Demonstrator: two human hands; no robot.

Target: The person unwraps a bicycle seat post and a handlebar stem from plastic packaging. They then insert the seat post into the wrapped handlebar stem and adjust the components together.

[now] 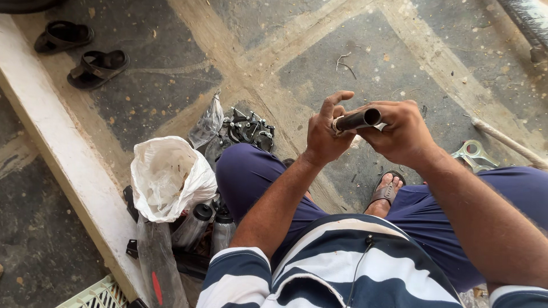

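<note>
A short black tube (358, 120) with an open round end is held above my knees. My right hand (399, 130) wraps around it from the right. My left hand (325, 130) pinches a pale strip or tag at the tube's left end, index finger raised. I sit with blue trousers and a striped shirt; one foot in a sandal (387, 191) shows below the hands.
A white plastic bag (168, 177) and two clear bottles (206, 228) stand at my left, beside a white kerb (63, 154). Black metal parts (248, 128) and a small clear bag (208, 122) lie on the floor. Sandals (80, 51) far left; a silvery bracket (472, 153) and a stick (508, 142) right.
</note>
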